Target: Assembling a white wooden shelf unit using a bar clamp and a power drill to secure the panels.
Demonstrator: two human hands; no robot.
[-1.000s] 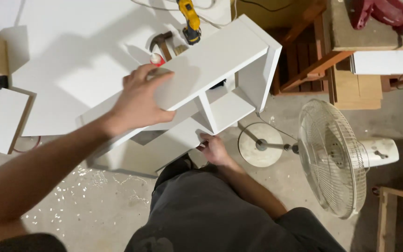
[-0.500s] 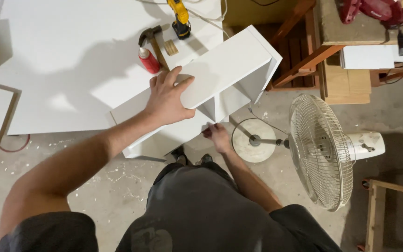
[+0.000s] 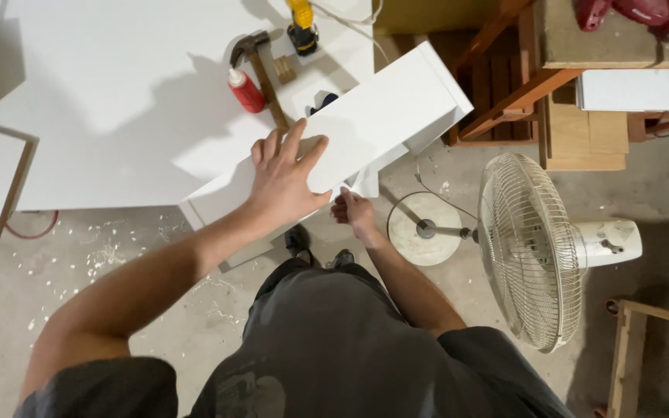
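On white shelf unit point(image 3: 381, 108), left hand point(image 3: 288, 174) flat

A large white table point(image 3: 118, 101) carries a hammer point(image 3: 261, 73), a red glue bottle point(image 3: 246, 90) just beside it, a yellow drill point(image 3: 302, 23) and one end of a white shelf unit point(image 3: 365, 124). Below, the concrete floor point(image 3: 79, 271) has wood shavings and a standing fan point(image 3: 532, 248).
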